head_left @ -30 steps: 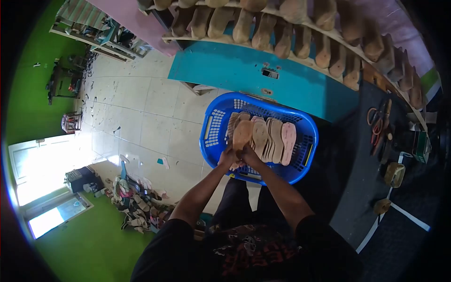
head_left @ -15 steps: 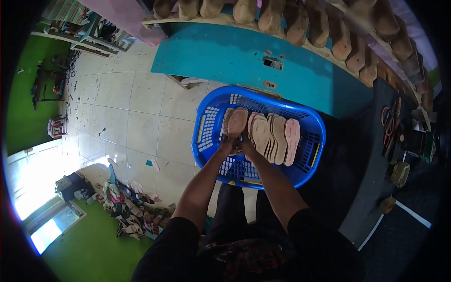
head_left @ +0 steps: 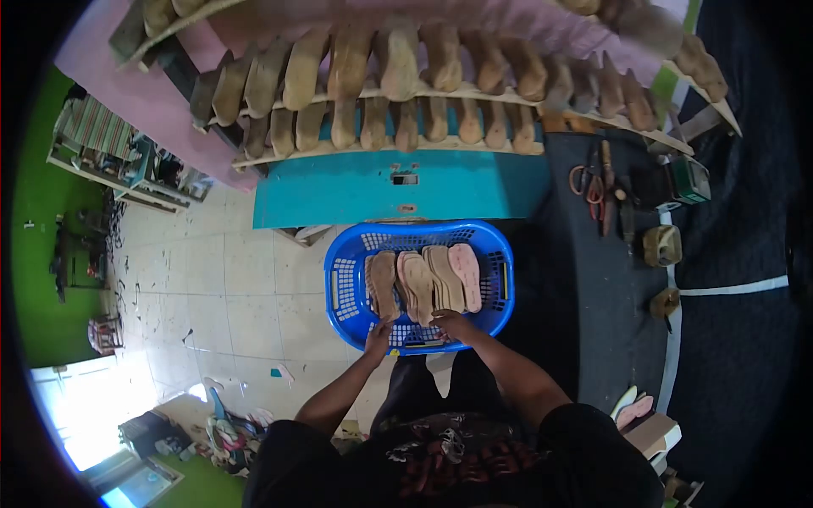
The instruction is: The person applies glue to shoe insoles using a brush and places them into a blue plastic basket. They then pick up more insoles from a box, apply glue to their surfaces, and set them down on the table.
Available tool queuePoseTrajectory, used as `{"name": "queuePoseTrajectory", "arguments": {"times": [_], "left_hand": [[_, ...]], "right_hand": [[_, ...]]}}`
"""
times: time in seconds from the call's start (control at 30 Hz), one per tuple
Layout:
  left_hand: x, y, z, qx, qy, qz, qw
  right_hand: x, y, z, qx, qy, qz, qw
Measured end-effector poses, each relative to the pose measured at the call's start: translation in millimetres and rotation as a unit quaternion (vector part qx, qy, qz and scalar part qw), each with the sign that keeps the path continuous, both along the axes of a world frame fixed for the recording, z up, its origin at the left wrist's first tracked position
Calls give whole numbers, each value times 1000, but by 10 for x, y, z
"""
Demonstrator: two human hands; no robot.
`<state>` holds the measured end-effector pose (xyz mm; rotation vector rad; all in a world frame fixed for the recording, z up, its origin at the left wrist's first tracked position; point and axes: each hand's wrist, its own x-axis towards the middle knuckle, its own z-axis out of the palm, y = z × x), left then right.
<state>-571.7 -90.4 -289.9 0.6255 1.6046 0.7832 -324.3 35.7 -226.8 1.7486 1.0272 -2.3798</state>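
A blue plastic basket (head_left: 336, 322) sits on the floor in front of me, holding several stacks of insole-shaped pieces. The leftmost stack (head_left: 384, 286) is brown, the middle stacks (head_left: 417, 286) are beige, and a pink piece (head_left: 465, 275) lies on top at the right. My left hand (head_left: 378, 338) is at the near rim, by the lower end of the brown stack. At the lower end of the beige stacks is my right hand (head_left: 450, 324), its fingers over the basket's near side. The fingers of both hands are too small to read clearly.
Racks of wooden shoe lasts (head_left: 398, 63) stand ahead, over a turquoise panel (head_left: 339, 188). To the right, scissors (head_left: 595, 193), tins (head_left: 661, 245) and other tools lie on a dark surface (head_left: 605, 322). A pile of footwear (head_left: 227, 436) is at the lower left.
The view has tilted up, showing more racks. My hands have moved apart, toward the basket's near rim, and the brown piece they were at now lies on the left stack.
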Motion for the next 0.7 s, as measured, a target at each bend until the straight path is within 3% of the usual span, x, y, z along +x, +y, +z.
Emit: {"name": "queuePoseTrajectory", "arguments": {"times": [0.1, 0.2, 0.23, 0.33, 0.37, 0.43, 0.5, 0.6, 0.7], "left_hand": [[365, 116, 528, -3, -147, -54, 988], [833, 267, 682, 38, -232, -130, 963], [1012, 366, 1046, 44, -188, -161, 968], [1418, 566, 1287, 121, -154, -246, 949], [1539, 668, 1372, 68, -210, -262, 939], [1788, 725, 1386, 83, -226, -240, 940], [1966, 739, 1439, 67, -255, -233, 936], [2337, 799, 1969, 74, -258, -275, 923], [2764, 755, 2078, 94, -268, -304, 909]], "right_hand": [[252, -12, 337, 26, 57, -57, 996], [465, -83, 613, 70, 111, -74, 989], [517, -141, 651, 85, 112, -74, 987], [637, -400, 413, 186, 140, -109, 966], [693, -453, 352, 240, 154, -129, 950], [883, -540, 396, 316, 121, -142, 930], [1186, -537, 862, 297, 173, -181, 922], [1599, -700, 1681, 272, 214, -235, 908], [1958, -919, 1746, 305, 205, -294, 883]]}}
